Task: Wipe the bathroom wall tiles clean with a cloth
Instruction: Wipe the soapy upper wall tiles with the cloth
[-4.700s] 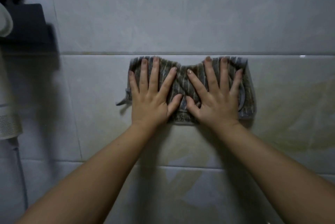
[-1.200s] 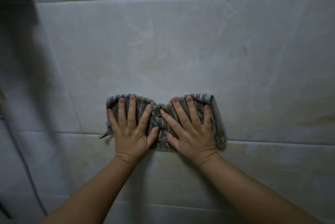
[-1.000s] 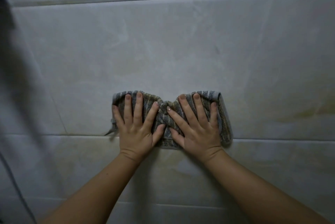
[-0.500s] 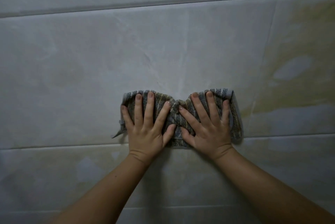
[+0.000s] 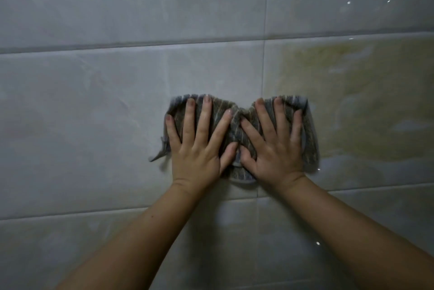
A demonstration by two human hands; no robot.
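I press the cloth [image 5: 237, 123] flat against the tiles [image 5: 94, 106], left hand [image 5: 199, 146] and right hand [image 5: 272, 146] side by side, fingers spread. Step in hand: wiping, mid-stroke. The yellowish patch [image 5: 364, 102] just right of the cloth looks due next; it calls for firm, even pressure.

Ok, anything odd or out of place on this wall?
Yes: a yellowish patch spreads over the wall right of the cloth, where the rest is grey; possibly a stain.
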